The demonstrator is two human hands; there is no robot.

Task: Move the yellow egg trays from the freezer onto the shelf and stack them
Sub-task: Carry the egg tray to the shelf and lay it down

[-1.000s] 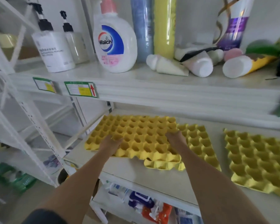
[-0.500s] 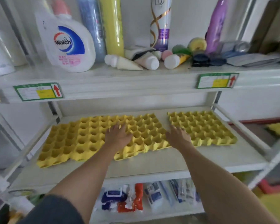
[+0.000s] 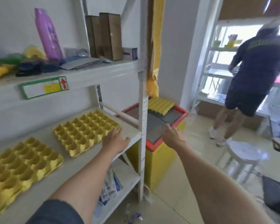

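Observation:
Two groups of yellow egg trays lie on the white shelf [image 3: 132,136]: a stack at the left [image 3: 21,164] and a single tray to its right [image 3: 86,131]. My left hand [image 3: 116,141] is open, its fingers touching that tray's right edge. My right hand [image 3: 172,137] hovers open and holds nothing, past the shelf post, over the chest freezer [image 3: 160,123]. The freezer is yellow with a red-framed glass lid. Another yellow egg tray [image 3: 160,105] lies on the far end of the lid.
A white shelf post [image 3: 143,126] stands between my hands. The upper shelf carries a purple bottle [image 3: 48,34], brown boxes [image 3: 105,36] and clutter. A person in dark clothes [image 3: 255,73] stands at a far rack. A white stool [image 3: 242,152] sits on the floor at right.
The view has swung right from the shelf toward the freezer. Both hands have left the stacked trays; the left now touches the right tray and the right reaches beyond the post.

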